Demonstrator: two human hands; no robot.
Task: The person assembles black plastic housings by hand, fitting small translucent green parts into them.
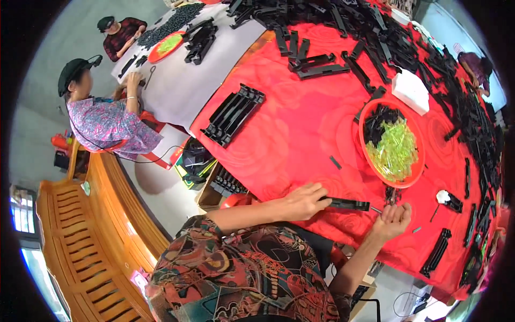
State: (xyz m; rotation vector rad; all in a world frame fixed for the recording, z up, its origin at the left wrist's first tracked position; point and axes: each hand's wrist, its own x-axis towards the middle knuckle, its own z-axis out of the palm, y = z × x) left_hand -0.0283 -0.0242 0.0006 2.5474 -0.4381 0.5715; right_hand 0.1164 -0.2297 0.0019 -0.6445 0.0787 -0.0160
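Observation:
My left hand (303, 201) rests on the red tablecloth (300, 139) and grips one end of a long black plastic strip (348, 204) lying flat. My right hand (394, 219) is just right of the strip's other end, palm up with fingers half curled; whether it holds anything is unclear. A small thin pin (376, 210) lies between the strip and that hand. Just beyond my right hand sits a round red tray (361, 131) holding a heap of light green pins (398, 150) and small black parts (380, 119).
A stack of black strips (233, 115) lies at the table's left; heaps of black strips (375, 32) cover its far and right sides. A white box (410, 91) sits behind the tray. Two people (102, 123) work at a grey-clothed table (188, 86); another person (477, 67) sits far right. A wooden bench (80, 236) stands lower left.

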